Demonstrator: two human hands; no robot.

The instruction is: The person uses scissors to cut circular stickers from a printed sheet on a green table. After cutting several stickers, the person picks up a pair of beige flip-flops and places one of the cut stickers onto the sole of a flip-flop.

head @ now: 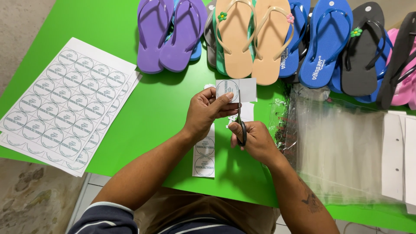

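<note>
My left hand (pixel 207 112) pinches a small white paper piece (pixel 236 89) with a round printed label on it, held up over the green table (pixel 151 108). My right hand (pixel 255 141) grips black-handled scissors (pixel 240 123), whose blades point up into the paper's lower edge. A cut strip of round labels (pixel 204 158) lies on the table under my wrists. A stack of uncut label sheets (pixel 69 104) lies at the left.
Flip-flops line the far edge: purple (pixel 169 34), tan (pixel 253 39), blue (pixel 325 43), black (pixel 362 52), pink at the far right. A pile of clear plastic bags (pixel 338 147) and white card pieces (pixel 401 156) lie at the right.
</note>
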